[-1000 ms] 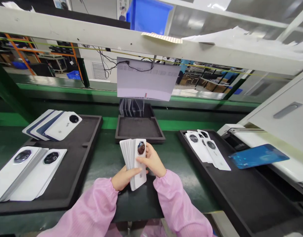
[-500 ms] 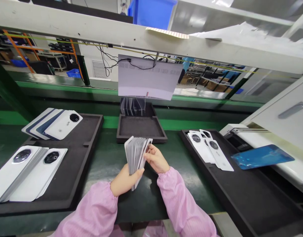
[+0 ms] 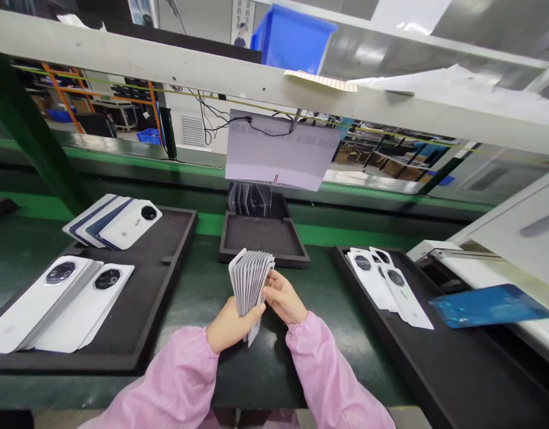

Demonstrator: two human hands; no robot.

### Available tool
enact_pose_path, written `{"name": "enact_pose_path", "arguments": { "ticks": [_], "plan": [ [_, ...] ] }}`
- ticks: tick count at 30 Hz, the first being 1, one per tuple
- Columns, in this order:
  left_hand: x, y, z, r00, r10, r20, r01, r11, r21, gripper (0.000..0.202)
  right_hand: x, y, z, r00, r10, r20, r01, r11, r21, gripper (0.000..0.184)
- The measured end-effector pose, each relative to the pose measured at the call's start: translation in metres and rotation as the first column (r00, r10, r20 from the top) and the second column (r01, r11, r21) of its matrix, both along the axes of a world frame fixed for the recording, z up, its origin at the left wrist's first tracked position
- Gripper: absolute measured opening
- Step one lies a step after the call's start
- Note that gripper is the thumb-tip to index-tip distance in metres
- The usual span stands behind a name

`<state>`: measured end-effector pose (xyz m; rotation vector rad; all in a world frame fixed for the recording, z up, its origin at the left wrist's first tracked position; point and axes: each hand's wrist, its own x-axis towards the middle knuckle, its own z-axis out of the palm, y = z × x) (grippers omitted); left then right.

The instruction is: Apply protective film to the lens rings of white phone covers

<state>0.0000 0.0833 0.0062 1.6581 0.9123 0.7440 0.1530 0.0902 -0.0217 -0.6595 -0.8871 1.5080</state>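
Observation:
A fanned stack of white phone back covers (image 3: pixel 250 280) stands on edge over the dark mat, held by both hands. My left hand (image 3: pixel 232 325) grips the stack's lower end, thumb across the front cover. My right hand (image 3: pixel 283 297) is closed on the stack's right side, fingers on the frontmost cover's edge. Both arms wear pink sleeves.
A black tray (image 3: pixel 176 250) on the left holds overlapping white covers (image 3: pixel 59 301) and a second pile (image 3: pixel 117 220). Another black tray (image 3: pixel 435 369) on the right holds several covers (image 3: pixel 390 283). A small tray (image 3: pixel 263 235) lies ahead. A blue film sheet (image 3: pixel 489 305) rests far right.
The stack has turned from face-on to edge-on, so the front cover's camera ring no longer shows. My hands stay at the same spot; the camera view shifted slightly.

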Motion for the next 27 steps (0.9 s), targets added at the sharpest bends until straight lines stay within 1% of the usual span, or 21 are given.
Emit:
{"name": "enact_pose_path", "arguments": {
  "ticks": [2, 5, 8, 11, 13, 16, 19, 21, 24, 26, 27],
  "plan": [
    [0.000, -0.001, 0.003, 1.000, -0.013, -0.026, 0.015, 0.998, 0.055, 0.022, 0.000, -0.001, 0.000, 1.000, 0.015, -0.015, -0.015, 1.000, 0.004, 0.047],
    [0.000, -0.003, 0.005, 0.998, -0.014, -0.054, 0.021, 0.992, 0.127, 0.027, 0.000, -0.002, -0.002, 0.997, 0.063, -0.038, -0.063, 0.998, -0.002, 0.054],
    [0.001, -0.007, 0.004, 0.993, 0.022, -0.116, 0.005, 0.974, 0.228, 0.050, 0.000, -0.003, -0.010, 0.992, 0.115, -0.058, -0.117, 0.993, -0.022, 0.058],
    [0.002, -0.012, 0.004, 0.959, 0.078, -0.274, 0.017, 0.944, 0.328, 0.082, 0.001, -0.003, -0.022, 0.986, 0.150, -0.067, -0.153, 0.987, -0.046, 0.059],
    [0.003, -0.015, 0.005, 0.927, 0.094, -0.363, 0.035, 0.942, 0.333, 0.098, 0.002, -0.002, -0.029, 0.985, 0.160, -0.064, -0.164, 0.985, -0.059, 0.062],
    [0.003, -0.017, 0.005, 0.911, 0.086, -0.404, 0.053, 0.945, 0.322, 0.105, 0.003, -0.001, -0.035, 0.985, 0.165, -0.043, -0.168, 0.983, -0.072, 0.063],
    [0.001, -0.016, 0.004, 0.931, 0.071, -0.358, 0.046, 0.950, 0.309, 0.101, 0.003, -0.002, -0.033, 0.989, 0.149, -0.011, -0.149, 0.986, -0.072, 0.061],
    [-0.001, -0.013, 0.004, 0.962, 0.037, -0.271, 0.038, 0.963, 0.266, 0.083, 0.001, -0.003, -0.029, 0.994, 0.109, 0.013, -0.109, 0.992, -0.057, 0.058],
    [-0.002, -0.006, 0.003, 0.993, -0.044, -0.110, 0.059, 0.989, 0.139, 0.047, -0.003, -0.003, -0.023, 0.999, -0.008, 0.048, 0.008, 1.000, -0.004, 0.050],
    [-0.002, -0.002, 0.002, 0.995, -0.077, -0.058, 0.082, 0.992, 0.096, 0.035, -0.003, -0.003, -0.020, 0.992, -0.106, 0.070, 0.102, 0.993, 0.052, 0.047],
    [-0.001, -0.001, 0.002, 0.995, -0.085, -0.051, 0.090, 0.991, 0.104, 0.033, -0.003, -0.004, -0.018, 0.985, -0.152, 0.080, 0.145, 0.986, 0.086, 0.049]
  ]
}}
